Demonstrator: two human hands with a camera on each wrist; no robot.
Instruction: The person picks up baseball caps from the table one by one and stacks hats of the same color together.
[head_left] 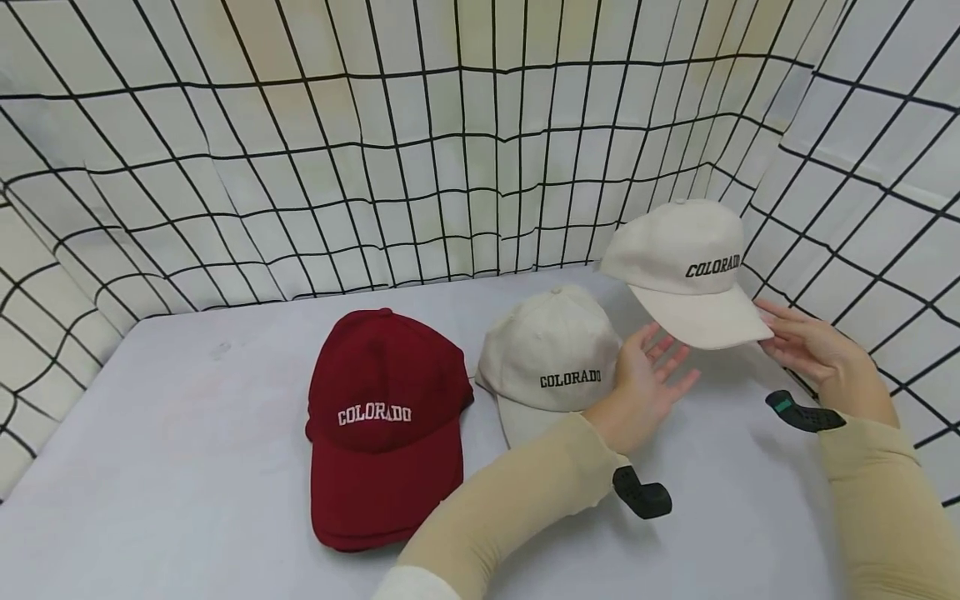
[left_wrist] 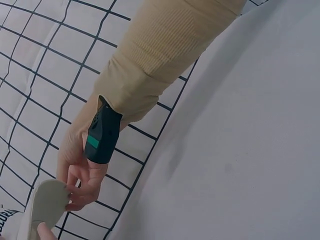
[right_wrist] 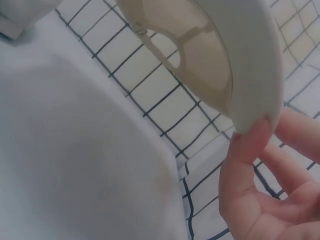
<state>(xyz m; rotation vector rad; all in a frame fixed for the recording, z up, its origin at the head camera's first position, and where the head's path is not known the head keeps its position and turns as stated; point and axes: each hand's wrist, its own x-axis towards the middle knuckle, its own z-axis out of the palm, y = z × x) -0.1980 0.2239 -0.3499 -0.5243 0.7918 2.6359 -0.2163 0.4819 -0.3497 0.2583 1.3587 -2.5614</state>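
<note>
An off-white baseball cap (head_left: 671, 242) lettered COLORADO is held up at the right back, brim toward me. My right hand (head_left: 825, 354) pinches the right edge of its brim between thumb and fingers, which the right wrist view shows close up. The cap's hollow underside (right_wrist: 185, 45) and back strap opening face that camera. My left hand (head_left: 645, 392) has its fingers spread just under the left of the brim; in the left wrist view a fingertip (left_wrist: 45, 232) overlaps the brim. Behind the left hand sits a second off-white cap (head_left: 555, 350), its brim partly hidden by my sleeve.
A dark red COLORADO cap (head_left: 386, 417) lies left of the middle on the white table (head_left: 187, 433), its brim toward me. Black grid netting (head_left: 427, 150) over white sheeting walls the back and both sides, close beside my right hand.
</note>
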